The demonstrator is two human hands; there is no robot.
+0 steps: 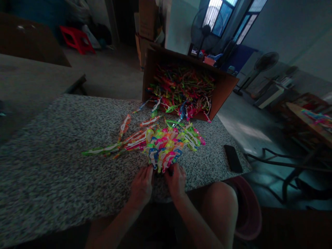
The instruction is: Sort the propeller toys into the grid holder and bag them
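Note:
A dense fan of translucent plastic pieces (164,147) in pink, yellow, green, orange and blue lies in front of me, its narrow end pointing at me. My left hand (142,183) rests at the left of that narrow end, fingers curled and tips close against the lowest pieces. On the other side my right hand (176,180) is also closed, thumb and fingers together beside the pieces. What either hand pinches is hidden by the fingers and the dim light. Loose plastic strips (135,138) spread left of the fan, and a green one (101,150) reaches farthest out.
A cardboard box (224,91) on its side, full of similar strips, opens toward me on the speckled stone tabletop (64,166). A black phone (232,158) lies near the right edge. A pink tub (250,211) stands below right. A red stool (77,39) and fans stand farther back.

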